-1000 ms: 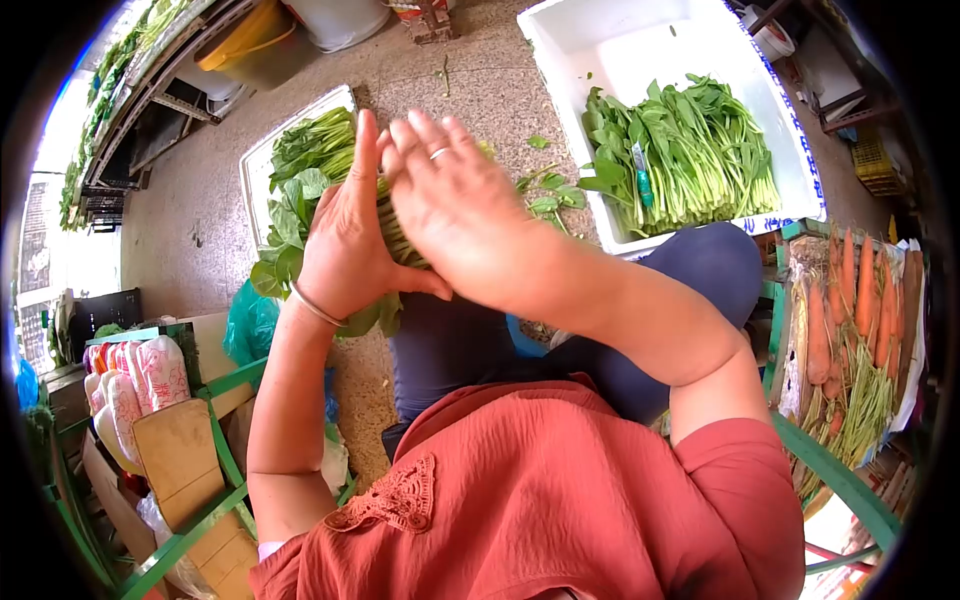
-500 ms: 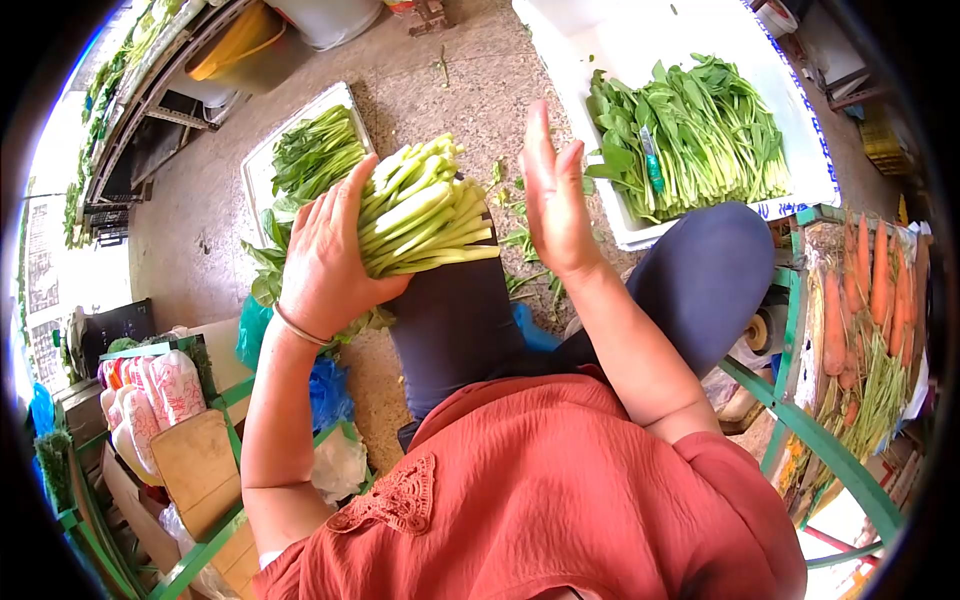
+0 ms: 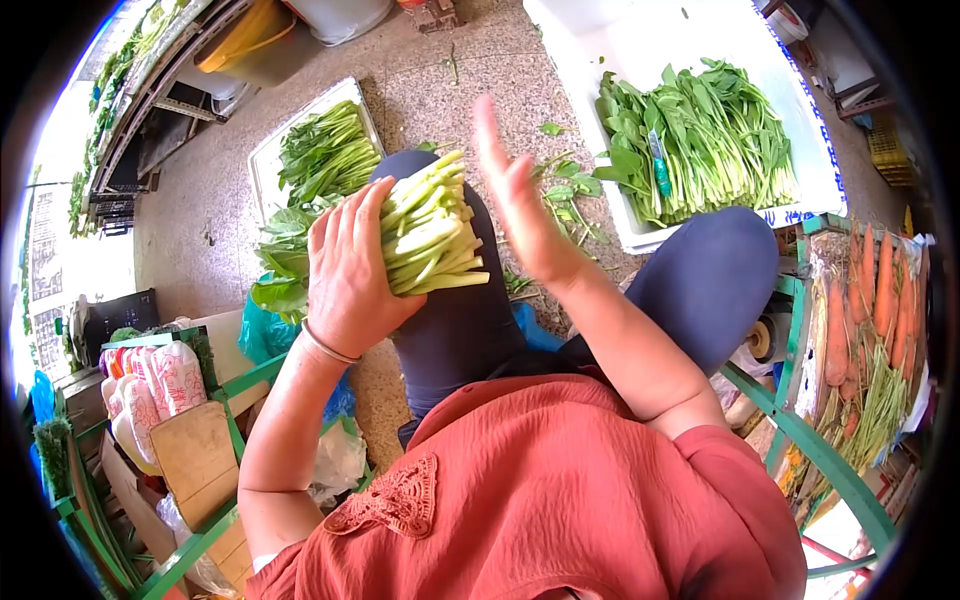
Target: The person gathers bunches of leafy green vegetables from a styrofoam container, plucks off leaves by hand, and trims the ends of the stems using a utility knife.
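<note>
My left hand (image 3: pixel 350 265) is wrapped round a bunch of leafy greens (image 3: pixel 432 228), held above my left knee. The pale cut stems point right and the leaves hang out on the left. My right hand (image 3: pixel 528 212) is raised just right of the stem ends, apart from them, with fingers stretched out and nothing held. On the floor beyond the bunch, a white tray (image 3: pixel 262 165) holds more greens (image 3: pixel 330 148). At the upper right, a white foam box (image 3: pixel 625 50) contains a large pile of greens (image 3: pixel 715 140) with a teal-handled knife (image 3: pixel 660 165) lying on it.
Loose leaves (image 3: pixel 572 190) lie on the floor between tray and box. Carrots (image 3: pixel 865 290) stand on a green-framed rack at the right. A yellow bucket (image 3: pixel 250 40) is at the upper left. Pink-patterned gloves (image 3: pixel 175 378) and cardboard are at the lower left.
Since a second ago, my right hand has moved off the bunch to the right, uncovering the stem ends. Over the last half second it came slightly back left. My left hand still grips the bunch.
</note>
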A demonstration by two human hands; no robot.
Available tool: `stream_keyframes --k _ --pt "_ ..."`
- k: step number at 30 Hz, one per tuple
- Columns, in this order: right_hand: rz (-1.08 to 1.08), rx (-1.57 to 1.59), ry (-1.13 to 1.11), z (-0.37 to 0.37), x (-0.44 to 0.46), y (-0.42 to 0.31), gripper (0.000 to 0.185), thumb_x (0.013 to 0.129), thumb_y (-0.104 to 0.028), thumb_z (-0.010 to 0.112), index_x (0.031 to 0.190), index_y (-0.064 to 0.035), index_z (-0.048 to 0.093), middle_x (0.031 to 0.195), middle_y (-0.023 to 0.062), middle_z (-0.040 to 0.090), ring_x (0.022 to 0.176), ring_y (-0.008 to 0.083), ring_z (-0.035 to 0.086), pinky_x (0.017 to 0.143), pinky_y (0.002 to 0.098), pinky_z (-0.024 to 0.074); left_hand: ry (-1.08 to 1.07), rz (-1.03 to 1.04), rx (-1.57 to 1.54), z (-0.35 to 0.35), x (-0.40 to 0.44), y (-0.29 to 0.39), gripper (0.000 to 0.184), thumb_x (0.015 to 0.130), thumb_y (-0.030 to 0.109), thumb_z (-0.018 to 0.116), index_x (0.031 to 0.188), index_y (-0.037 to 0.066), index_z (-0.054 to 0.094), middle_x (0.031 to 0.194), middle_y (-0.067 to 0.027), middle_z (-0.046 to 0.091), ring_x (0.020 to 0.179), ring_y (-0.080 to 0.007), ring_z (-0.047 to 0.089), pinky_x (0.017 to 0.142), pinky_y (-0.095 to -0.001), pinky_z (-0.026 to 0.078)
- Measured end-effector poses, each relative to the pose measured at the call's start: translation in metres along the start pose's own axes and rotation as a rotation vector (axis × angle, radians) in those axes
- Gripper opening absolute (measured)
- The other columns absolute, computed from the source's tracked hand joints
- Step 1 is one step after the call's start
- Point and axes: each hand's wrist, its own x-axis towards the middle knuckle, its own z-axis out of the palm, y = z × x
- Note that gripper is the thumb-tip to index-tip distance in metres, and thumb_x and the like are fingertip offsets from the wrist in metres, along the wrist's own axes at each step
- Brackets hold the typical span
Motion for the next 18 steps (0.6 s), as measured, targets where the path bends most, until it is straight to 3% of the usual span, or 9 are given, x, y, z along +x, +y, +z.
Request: stream_keyframes --k 1,4,6,10,12,14,16,17,18 --pt "0.017 0.043 0.104 -0.015 0.010 0.003 0.083 0.091 -0.064 0.005 0.145 -0.0028 -0.012 0.152 0.0165 -0.016 0.141 0.0260 -0.014 0.114 0.0385 -0.0056 0.014 -0.005 0.010 0.000 -0.001 0.001 0.101 0.049 0.013 0.079 0.138 0.005 0.032 0.127 -0.0164 0.048 0.119 -0.0335 0.045 0.105 -0.0445 0.029" --pt "0.092 -0.058 0.295 0.001 0.015 -0.007 0.089 0.086 -0.070 -0.002 0.145 -0.0042 -0.012 0.153 0.0165 -0.015 0.141 0.0260 -0.014 0.114 0.0379 -0.0054 0.060 0.019 0.021 -0.002 -0.003 0.008 0.102 0.049 0.013 0.079 0.139 0.005 0.031 0.127 -0.0170 0.047 0.120 -0.0339 0.044 0.105 -0.0445 0.029" --pt "0.130 -0.035 -0.062 0.021 0.016 0.000 0.093 0.083 -0.073 -0.001 0.146 -0.0043 -0.010 0.152 0.0172 -0.015 0.141 0.0257 -0.015 0.114 0.0380 -0.0054 0.065 0.031 0.067 0.010 -0.002 0.015 0.104 0.049 0.012 0.079 0.140 0.003 0.028 0.130 -0.0189 0.043 0.122 -0.0352 0.041 0.105 -0.0441 0.029" --pt "0.174 0.036 -0.099 0.006 0.017 0.002 0.096 0.083 -0.075 0.000 0.145 -0.0018 -0.008 0.151 0.0188 -0.016 0.141 0.0258 -0.014 0.114 0.0371 -0.0069 -0.009 0.002 0.029 0.002 -0.008 0.013 0.104 0.050 0.013 0.078 0.140 0.003 0.028 0.131 -0.0189 0.043 0.122 -0.0350 0.041 0.105 -0.0434 0.029" --pt "0.138 0.132 0.052 -0.010 0.018 0.006 0.098 0.084 -0.073 0.001 0.144 0.0043 -0.007 0.151 0.0217 -0.012 0.141 0.0265 -0.013 0.114 0.0372 -0.0078 -0.003 0.005 0.037 0.002 -0.008 0.013 0.103 0.050 0.014 0.078 0.140 0.003 0.028 0.131 -0.0189 0.043 0.122 -0.0348 0.041 0.105 -0.0433 0.029" --pt "0.101 0.089 0.126 -0.017 0.016 0.012 0.094 0.086 -0.071 0.001 0.144 0.0031 -0.006 0.152 0.0201 -0.012 0.142 0.0266 -0.012 0.114 0.0371 -0.0081 0.005 -0.015 0.020 0.003 -0.006 0.012 0.104 0.050 0.015 0.079 0.140 0.003 0.028 0.131 -0.0185 0.043 0.122 -0.0344 0.041 0.106 -0.0437 0.029" --pt "0.047 0.011 -0.105 0.018 0.012 0.005 0.093 0.087 -0.070 0.002 0.145 0.0023 -0.005 0.153 0.0180 -0.012 0.142 0.0263 -0.012 0.114 0.0364 -0.0079 0.010 -0.016 0.022 0.007 -0.005 0.013 0.104 0.050 0.016 0.079 0.140 0.004 0.028 0.131 -0.0181 0.043 0.123 -0.0338 0.042 0.106 -0.0439 0.029" --pt "0.078 -0.187 -0.114 0.022 0.006 0.001 0.094 0.086 -0.071 0.001 0.145 0.0016 -0.006 0.153 0.0163 -0.011 0.142 0.0250 -0.012 0.114 0.0353 -0.0072 -0.002 -0.034 0.045 0.011 -0.005 0.012 0.104 0.050 0.016 0.079 0.140 0.004 0.028 0.131 -0.0179 0.043 0.123 -0.0337 0.042 0.106 -0.0438 0.029" --pt "0.075 -0.188 -0.112 0.019 0.007 0.002 0.094 0.086 -0.071 0.001 0.145 0.0016 -0.006 0.153 0.0163 -0.011 0.142 0.0250 -0.012 0.114 0.0353 -0.0072 -0.011 -0.049 0.069 0.012 -0.004 0.010 0.105 0.050 0.017 0.079 0.140 0.004 0.028 0.131 -0.0177 0.043 0.123 -0.0336 0.042 0.106 -0.0437 0.029"
